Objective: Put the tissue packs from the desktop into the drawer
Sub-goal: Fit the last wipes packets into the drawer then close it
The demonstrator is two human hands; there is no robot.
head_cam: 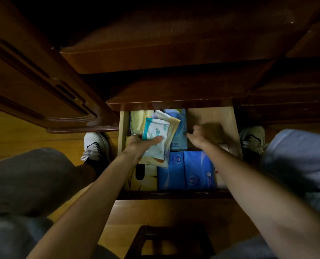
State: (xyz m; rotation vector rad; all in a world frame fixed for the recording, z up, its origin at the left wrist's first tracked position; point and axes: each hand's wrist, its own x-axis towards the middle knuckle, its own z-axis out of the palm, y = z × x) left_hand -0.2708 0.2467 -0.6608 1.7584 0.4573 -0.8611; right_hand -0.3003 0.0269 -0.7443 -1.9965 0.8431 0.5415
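1. Several flat tissue packs (156, 139) fanned in one bunch: a white-and-teal one on top, a tan-edged one and a white one behind. Held over the left half of the open drawer (214, 116), not yet resting on what lies below.
2. Long axis of the bunch running from near-left to far-right, roughly in line with the forearm, far ends tilted toward the back of the drawer.
3. Clamped by the left hand (136, 144): thumb pressed across the face of the top pack, fingers curled underneath out of sight. Grip near the lower end, so most of the bunch's length lies ahead of the hand.
4. Right hand (200, 136) blurred, down in the bare right rear part of the drawer, apart from the bunch; whether spread or closed, cannot tell.
5. Below the bunch: blue tissue packs (186, 171) standing side by side at the near centre, a yellow tissue box (146, 176) at near left, pale yellow packs (138, 120) at far left, another blue pack (179, 135) at centre rear.
6. Likely call: free space lies to the right of the bunch, nearer the right hand; a lowering there, or flat onto the stock beneath, looks like the coming move.
7. Beyond: dark wooden desk edge (170, 103) above the drawer, two sneakers (93, 146) on the wood floor.
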